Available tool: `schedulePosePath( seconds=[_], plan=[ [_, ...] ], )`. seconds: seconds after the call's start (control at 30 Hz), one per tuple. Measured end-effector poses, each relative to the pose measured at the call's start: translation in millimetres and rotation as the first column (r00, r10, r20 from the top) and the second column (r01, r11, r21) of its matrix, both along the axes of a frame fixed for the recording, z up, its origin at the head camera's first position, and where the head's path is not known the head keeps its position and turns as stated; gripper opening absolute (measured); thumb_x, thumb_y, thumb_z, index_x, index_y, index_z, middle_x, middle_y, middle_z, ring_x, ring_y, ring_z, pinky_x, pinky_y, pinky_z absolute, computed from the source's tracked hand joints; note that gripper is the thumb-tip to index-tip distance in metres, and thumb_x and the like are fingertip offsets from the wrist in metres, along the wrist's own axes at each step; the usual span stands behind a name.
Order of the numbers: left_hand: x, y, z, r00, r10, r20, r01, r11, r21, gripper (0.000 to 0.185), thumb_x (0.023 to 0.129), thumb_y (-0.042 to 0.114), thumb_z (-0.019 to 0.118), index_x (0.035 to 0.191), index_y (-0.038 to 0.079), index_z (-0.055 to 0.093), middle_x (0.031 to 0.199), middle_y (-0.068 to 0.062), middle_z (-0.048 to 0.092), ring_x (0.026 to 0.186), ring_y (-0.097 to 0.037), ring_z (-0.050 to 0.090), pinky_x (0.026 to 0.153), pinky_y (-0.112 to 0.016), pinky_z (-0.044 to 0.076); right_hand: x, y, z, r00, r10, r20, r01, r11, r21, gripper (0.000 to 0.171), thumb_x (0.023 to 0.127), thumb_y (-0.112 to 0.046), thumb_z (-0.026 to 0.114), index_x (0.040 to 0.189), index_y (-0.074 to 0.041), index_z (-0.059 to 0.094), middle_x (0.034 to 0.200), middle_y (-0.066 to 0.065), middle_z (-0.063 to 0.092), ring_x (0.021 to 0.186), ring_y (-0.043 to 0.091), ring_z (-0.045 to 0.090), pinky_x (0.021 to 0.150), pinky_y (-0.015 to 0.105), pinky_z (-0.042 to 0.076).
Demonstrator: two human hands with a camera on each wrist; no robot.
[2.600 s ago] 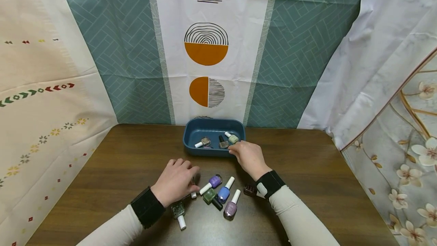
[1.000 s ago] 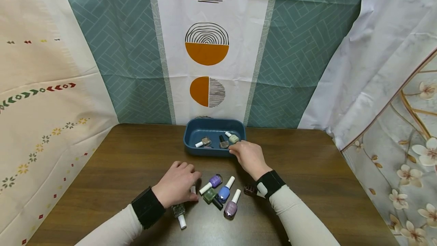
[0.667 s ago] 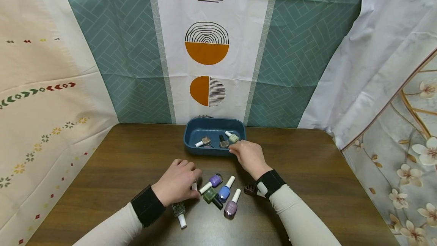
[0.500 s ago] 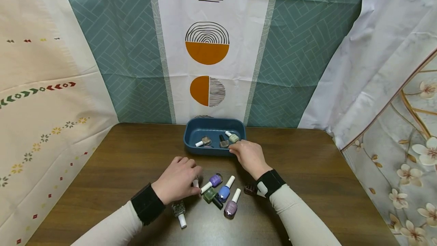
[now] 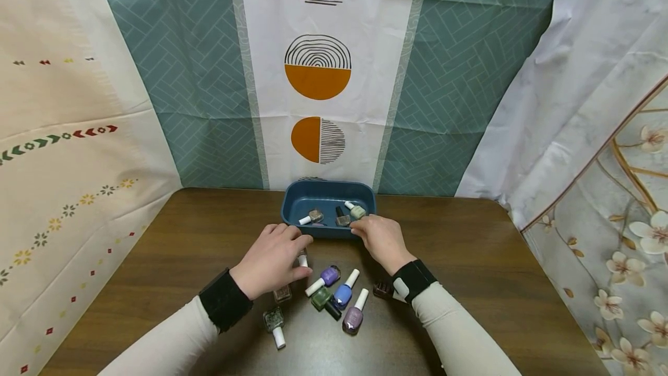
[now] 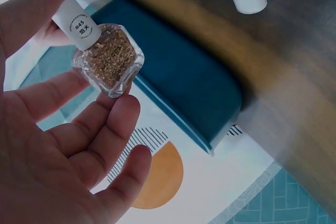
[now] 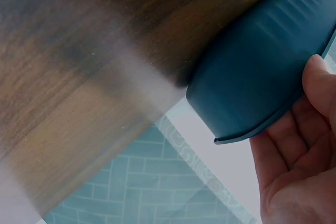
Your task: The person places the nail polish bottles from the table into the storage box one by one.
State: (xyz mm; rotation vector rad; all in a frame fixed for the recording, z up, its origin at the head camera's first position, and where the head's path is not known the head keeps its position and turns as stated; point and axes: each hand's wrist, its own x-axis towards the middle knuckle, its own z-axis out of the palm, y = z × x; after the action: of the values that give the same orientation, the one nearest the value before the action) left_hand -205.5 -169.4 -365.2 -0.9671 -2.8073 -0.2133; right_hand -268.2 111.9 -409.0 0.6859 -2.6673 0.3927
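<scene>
Bkgd, L to R: cream cloth [image 5: 62, 97], creased, tiny printed flowers + arrow motifs; teal-and-white hanging [image 5: 266, 62], brick-pattern sides, orange/black-lined circles down center; white marbled cloth [image 5: 590, 86], rumpled; flowered cloth [image 5: 626, 289]. Below: brown tabletop [image 5: 209, 219], wood grain, slight gloss, rounded far corners.

On/over tabletop, same order: pale fabric sleeve [image 5: 167, 335], black L wristband [image 5: 226, 300], then L hand [image 5: 271, 260] in narrow pinch on copper-glitter bottle [image 6: 113, 56], faceted clear glass; thumb on white cap [image 6: 77, 23], fingertips by glass, outer fingers half-curled. Bottle location: just outside front wall of bin [image 5: 334, 233]. Nearby, dk-glitter bottle [image 5: 273, 319], squarish; brown bottle [image 5: 282, 293], partly hidden by L hand.

Mid: bin, dk blue, smooth, rounded rect., thin rim; inside, glitter bottle w/ white top [image 5: 315, 215], black-capped bottle [image 5: 342, 221], pale-green bottle [image 5: 358, 212]. In front, close cluster, all on sides: purple bottle [image 5: 330, 275], rounded; green bottle [image 5: 321, 299]; blue bottle [image 5: 342, 295]; mauve bottle [image 5: 352, 319], shimmery.

R: R hand [image 5: 383, 242] gripping bin rim, thumb on outer wall, fingers across rim. Dk-brown bottle [image 5: 382, 290], boxy, partly behind R wristband [image 5: 414, 283].
</scene>
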Motion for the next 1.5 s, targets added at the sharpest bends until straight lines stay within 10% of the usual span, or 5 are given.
schedulePosePath(
  seconds=[1.5],
  plan=[
    [-74.1, 9.6, -4.0, 0.985, 0.159, -0.068, -0.146, 0.975, 0.170, 0.056, 0.098, 0.044, 0.086, 0.137, 0.005, 0.075, 0.127, -0.016, 0.071, 0.118, -0.038, 0.063, 0.109, -0.057, 0.048, -0.3, 1.5, -1.5, 1.000, 0.011, -0.009, -0.011, 1.000, -0.009, 0.009, 0.099, -0.017, 0.084, 0.107, -0.016, 0.088, 0.092, 0.001, 0.080, 0.084, 0.020, 0.075, 0.069, 0.043, 0.061]
  ],
)
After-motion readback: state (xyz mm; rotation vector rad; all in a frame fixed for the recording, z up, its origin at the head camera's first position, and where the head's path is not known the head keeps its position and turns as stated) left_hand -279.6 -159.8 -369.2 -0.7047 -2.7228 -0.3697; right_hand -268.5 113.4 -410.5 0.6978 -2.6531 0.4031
